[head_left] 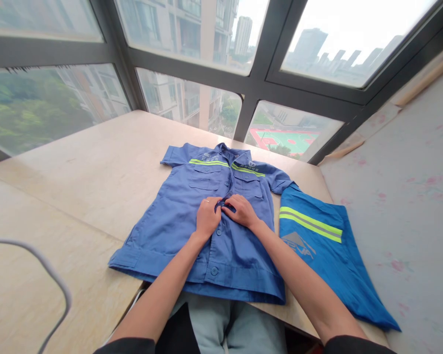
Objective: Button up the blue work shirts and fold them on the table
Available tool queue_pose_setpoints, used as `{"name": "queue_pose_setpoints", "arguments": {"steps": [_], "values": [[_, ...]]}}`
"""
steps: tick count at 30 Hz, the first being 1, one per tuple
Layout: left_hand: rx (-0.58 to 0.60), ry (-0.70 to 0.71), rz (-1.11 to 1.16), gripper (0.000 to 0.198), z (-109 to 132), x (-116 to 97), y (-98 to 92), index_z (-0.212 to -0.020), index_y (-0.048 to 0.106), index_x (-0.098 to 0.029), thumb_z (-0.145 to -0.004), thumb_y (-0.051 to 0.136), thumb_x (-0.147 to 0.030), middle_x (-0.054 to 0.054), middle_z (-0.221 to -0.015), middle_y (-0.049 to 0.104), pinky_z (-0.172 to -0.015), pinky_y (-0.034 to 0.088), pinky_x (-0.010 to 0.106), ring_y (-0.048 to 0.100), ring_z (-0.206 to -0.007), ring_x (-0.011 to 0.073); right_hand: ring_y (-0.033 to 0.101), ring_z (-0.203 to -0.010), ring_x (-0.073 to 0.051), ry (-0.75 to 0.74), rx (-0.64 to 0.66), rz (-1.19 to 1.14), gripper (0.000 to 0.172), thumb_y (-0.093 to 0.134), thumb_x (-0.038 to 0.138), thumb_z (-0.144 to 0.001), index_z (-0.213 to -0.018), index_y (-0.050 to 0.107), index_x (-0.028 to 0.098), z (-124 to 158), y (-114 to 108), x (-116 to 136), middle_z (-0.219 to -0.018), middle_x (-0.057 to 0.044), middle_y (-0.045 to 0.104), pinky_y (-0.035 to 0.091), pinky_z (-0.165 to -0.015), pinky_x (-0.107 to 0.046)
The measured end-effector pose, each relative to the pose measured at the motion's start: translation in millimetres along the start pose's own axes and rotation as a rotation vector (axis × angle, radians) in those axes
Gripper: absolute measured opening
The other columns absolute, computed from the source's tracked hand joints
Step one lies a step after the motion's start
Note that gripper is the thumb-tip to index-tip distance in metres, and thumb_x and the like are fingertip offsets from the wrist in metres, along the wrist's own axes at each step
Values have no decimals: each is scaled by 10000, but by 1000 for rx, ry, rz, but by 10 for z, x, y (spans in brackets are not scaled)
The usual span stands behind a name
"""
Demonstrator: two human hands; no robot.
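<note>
A blue short-sleeved shirt [170, 216] lies flat and face up on a pale wooden table [96, 167]. Its long axis runs from the person outward: the collar points away toward the window [192, 98], and the hem lies nearest the person, hanging slightly over the table's near edge above a lap in grey trousers [225, 324]. The sleeves spread out to the left and right. Yellow-green stripes [208, 162] cross the chest just above the two pockets. Both hands meet on the shirt's front opening, about midway between collar and hem. The left hand [207, 216], with a ring on one finger, rests knuckles up, its fingertips curled down and pinching the edge of the cloth. The right hand [241, 210] comes in from the other side, its fingers closed on the same strip of cloth, so the two hands touch or nearly touch at the fingertips. What lies exactly between the fingertips is hidden. Below the hands two buttons [219, 232] show along the front opening, one just under the left hand and one near the hem. To the right of the shirt, touching its right sleeve, lies a second garment [317, 255] of brighter blue, with a yellow-green and grey band and a grey logo; it stretches toward the near right corner of the table. A thin curved grey tube [47, 275] arches over the table at the lower left, well apart from the hands.
</note>
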State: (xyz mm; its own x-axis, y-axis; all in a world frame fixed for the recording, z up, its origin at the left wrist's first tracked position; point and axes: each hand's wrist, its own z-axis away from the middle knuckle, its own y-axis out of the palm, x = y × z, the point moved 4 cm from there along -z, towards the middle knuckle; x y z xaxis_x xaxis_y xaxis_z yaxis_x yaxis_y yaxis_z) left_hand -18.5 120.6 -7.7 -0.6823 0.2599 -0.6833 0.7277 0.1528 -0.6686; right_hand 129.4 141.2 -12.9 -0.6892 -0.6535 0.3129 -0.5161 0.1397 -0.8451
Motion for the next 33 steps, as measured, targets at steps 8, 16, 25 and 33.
{"name": "queue_pose_setpoints", "arguments": {"steps": [8,16,25,33], "values": [[104,122,-309,319,74,-85,68,-1157,673,-194,-933,446,-186,134,-1337,609,-1004,408,426,532,-1255,258,569,-848,-224,61,-69,-7,223,524,372,-964,-914,647,192,11,-44,-16,-853,-78,650,444,-808,-345],[219,225,-431,546,289,-18,42,-1453,446,-203,-963,417,-441,145,-1542,384,-1182,174,538,321,-1445,295,506,-1221,-312,400,-188,171,382,454,323,-957,-1265,567,128,46,-26,-301,-1282,-199,581,416,-1018,-491],[261,171,-468,729,382,88,-97,-1482,407,-159,-925,374,-629,169,-1562,338,-1190,123,570,254,-1469,330,337,-1425,-327,462,90,314,547,377,425,-999,-1437,445,106,144,56,-431,-1529,-212,379,231,-1154,-553],[230,55,-440,410,-23,-57,-219,-1073,709,-168,-952,444,-457,206,-1195,665,-958,426,514,580,-1153,356,289,-1450,-342,446,253,314,609,402,472,-988,-1479,391,111,184,12,-475,-1565,-207,310,236,-1151,-554]]}}
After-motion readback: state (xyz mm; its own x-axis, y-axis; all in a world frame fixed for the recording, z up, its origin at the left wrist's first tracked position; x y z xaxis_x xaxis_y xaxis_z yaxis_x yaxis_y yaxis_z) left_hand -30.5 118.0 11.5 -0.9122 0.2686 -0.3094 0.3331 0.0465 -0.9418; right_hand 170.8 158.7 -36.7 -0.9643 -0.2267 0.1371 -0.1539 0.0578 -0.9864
